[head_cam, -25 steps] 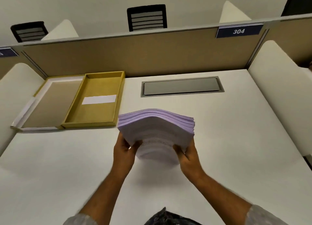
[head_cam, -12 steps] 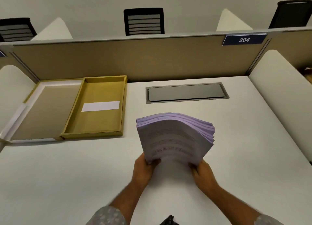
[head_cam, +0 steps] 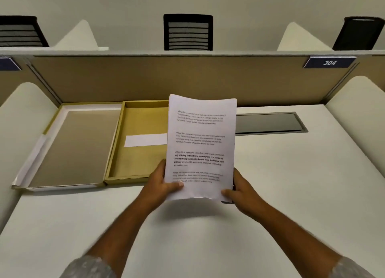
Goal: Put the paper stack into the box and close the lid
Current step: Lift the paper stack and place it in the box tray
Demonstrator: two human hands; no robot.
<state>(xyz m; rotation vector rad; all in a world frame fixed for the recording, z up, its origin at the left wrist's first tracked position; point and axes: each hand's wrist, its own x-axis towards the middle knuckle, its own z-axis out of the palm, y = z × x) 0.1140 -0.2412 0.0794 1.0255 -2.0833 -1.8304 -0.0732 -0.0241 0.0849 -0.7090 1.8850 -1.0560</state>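
I hold the paper stack (head_cam: pixel 201 146) upright above the white desk, its printed top sheet facing me. My left hand (head_cam: pixel 161 182) grips its lower left corner and my right hand (head_cam: pixel 239 189) grips its lower right corner. The yellow box (head_cam: pixel 137 129) lies open at the back left of the desk, with a white label on its floor. The stack hides the box's right wall. The box's lid (head_cam: pixel 68 144) lies flat to the left of the box, inside up, joined to it along the shared edge.
A grey cable hatch (head_cam: pixel 270 122) is set into the desk (head_cam: pixel 291 194) to the right of the stack. A tan partition (head_cam: pixel 145 77) with a "304" sign (head_cam: pixel 329 62) closes the back. White side dividers (head_cam: pixel 358 119) flank the desk. Black chairs stand beyond.
The stack was held lower with its far edge drooping away from me; it now stands upright with its top sheet facing me, and it has shifted left in front of the box's right side.
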